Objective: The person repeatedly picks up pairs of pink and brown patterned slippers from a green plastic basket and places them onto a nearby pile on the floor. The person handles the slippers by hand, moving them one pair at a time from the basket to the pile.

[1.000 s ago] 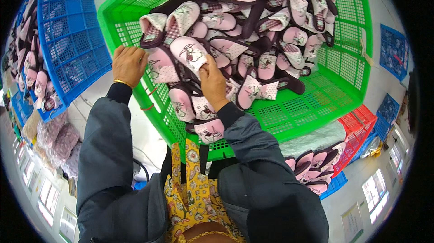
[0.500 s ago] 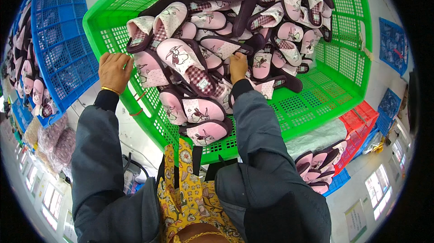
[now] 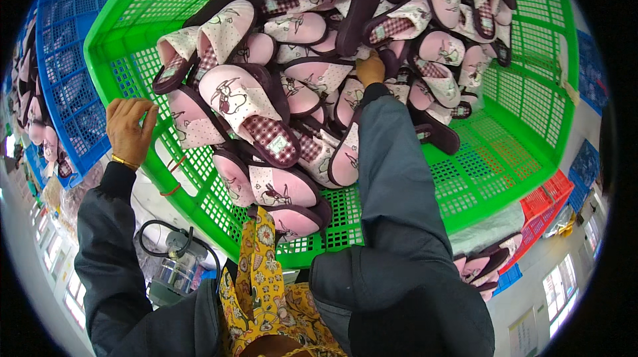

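A large green plastic basket (image 3: 458, 214) stands before me, heaped with pink and white slippers (image 3: 232, 94) that have dark soles and checked insoles. My left hand (image 3: 131, 129) lies over the basket's left rim, fingers curled round it. My right hand (image 3: 370, 69) reaches into the middle of the heap, its fingers closed. A small pale piece shows at its fingertips, but what it grips is hidden. A pink slipper (image 3: 345, 157) leans beside my right forearm.
On the left a blue crate (image 3: 73, 58) stands beside more slippers. Below the green rim sits a clear device with a black hose (image 3: 176, 270). A red crate (image 3: 541, 214) and more slippers (image 3: 488, 264) are at the lower right.
My right hand has moved farther into the heap and slightly right, and slippers near it have shifted. My left hand keeps to the rim. The whole view has shifted, showing the basket larger.
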Motion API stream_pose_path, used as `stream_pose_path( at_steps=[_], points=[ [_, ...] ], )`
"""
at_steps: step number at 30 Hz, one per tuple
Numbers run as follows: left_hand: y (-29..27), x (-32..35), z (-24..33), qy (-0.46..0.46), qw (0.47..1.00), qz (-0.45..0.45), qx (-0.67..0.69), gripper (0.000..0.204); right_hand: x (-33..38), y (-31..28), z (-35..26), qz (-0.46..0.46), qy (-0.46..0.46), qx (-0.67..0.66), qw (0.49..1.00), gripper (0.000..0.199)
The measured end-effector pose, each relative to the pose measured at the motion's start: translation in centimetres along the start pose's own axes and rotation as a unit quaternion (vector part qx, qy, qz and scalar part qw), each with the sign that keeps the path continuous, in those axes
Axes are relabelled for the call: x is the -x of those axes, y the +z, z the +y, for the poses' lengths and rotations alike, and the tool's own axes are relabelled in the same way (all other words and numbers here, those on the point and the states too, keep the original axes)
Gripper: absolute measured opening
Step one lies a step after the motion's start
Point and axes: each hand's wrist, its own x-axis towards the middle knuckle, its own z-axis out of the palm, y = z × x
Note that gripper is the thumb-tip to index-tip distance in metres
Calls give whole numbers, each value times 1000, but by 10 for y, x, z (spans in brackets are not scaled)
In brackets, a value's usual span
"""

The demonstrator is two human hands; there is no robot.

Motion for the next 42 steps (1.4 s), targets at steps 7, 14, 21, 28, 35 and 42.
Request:
stream_pose_path(
  at_steps=[7,14,21,28,35,42],
  points=[
    [5,-6,0,5,999,-34,-20,6,-52,49,32,-77,9,143,987,34],
    [1,1,1,-9,999,-39,-21,5,-58,69,41,-34,150,122,981,35],
    [6,-3,-1,-1,999,-35,-28,5,-65,81,65,-8,110,-132,985,34],
    [6,-4,-1,1,1000,-10,-20,8,7,-5,14,127,180,-448,867,32],
    [4,3,-2,-2,1000,2,-1,8,119,-113,-34,45,59,-480,874,26],
    [3,4,-8,3,1000,21,-7,13,208,-180,-122,-2,66,-552,831,32]
  ],
)
